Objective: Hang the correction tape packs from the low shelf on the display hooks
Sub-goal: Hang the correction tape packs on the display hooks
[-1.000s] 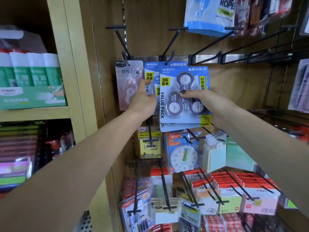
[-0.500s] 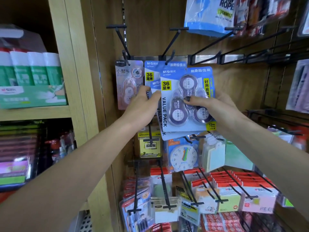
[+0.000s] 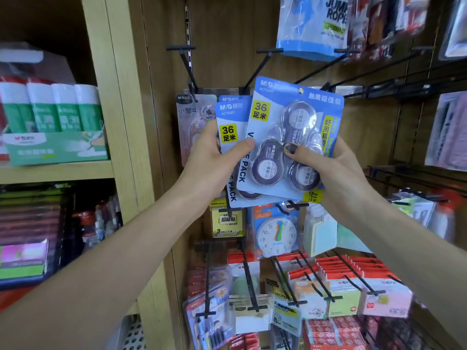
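Since half a second ago both hands have pulled the blue packs nearer and higher, and the front correction tape pack (image 3: 290,140) now tilts clockwise, its top right corner raised. Right hand (image 3: 336,173) grips this pack at its right edge, thumb pressed on the clear blister over the three tape rollers, fingers curled behind. Left hand (image 3: 214,162) grips the second blue pack (image 3: 231,122) just behind and left of it, thumb across the front, fingers hidden behind. Both packs sit in front of the wooden panel, below the black hook (image 3: 262,64); whether either hangs on it cannot be told. A pink pack (image 3: 194,114) hangs on the left hook (image 3: 185,64). Below is a clock toy (image 3: 276,234). Glue sticks (image 3: 50,107) stand on the left shelf (image 3: 55,170).
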The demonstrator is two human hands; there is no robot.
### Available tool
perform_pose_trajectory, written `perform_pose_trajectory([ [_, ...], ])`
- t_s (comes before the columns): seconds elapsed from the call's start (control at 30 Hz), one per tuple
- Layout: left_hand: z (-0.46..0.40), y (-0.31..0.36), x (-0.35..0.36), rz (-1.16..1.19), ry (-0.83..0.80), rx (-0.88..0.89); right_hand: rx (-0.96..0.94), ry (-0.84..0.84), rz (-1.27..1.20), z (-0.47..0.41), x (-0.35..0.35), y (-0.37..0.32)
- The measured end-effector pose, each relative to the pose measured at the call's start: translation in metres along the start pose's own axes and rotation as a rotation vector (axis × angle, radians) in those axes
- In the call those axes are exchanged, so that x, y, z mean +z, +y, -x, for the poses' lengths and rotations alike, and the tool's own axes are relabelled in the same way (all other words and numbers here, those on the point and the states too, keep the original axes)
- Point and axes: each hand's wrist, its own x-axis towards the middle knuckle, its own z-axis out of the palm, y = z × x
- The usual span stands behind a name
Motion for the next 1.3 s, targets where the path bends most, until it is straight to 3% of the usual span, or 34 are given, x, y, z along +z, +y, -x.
perform_pose_trajectory([
  [0.3,-0.011,0.008,0.004,0.125,0.133,0.026,0.062,-0.007,0.004,0.01,-0.011,-0.001],
  [0.47,-0.019,0.013,0.003,0.216,0.219,-0.006,0.08,-0.055,0.122,0.013,-0.013,0.003],
  [0.57,-0.022,0.016,0.0,0.188,0.175,-0.009,0.062,-0.069,0.162,0.013,-0.013,0.001],
  [0.77,-0.007,0.019,-0.004,0.086,-0.073,0.004,0.014,-0.033,0.131,0.009,-0.017,0.002],
  [1.3,-0.001,0.011,-0.003,-0.026,-0.064,0.036,0.056,-0.019,0.019,0.004,-0.014,0.004],
])
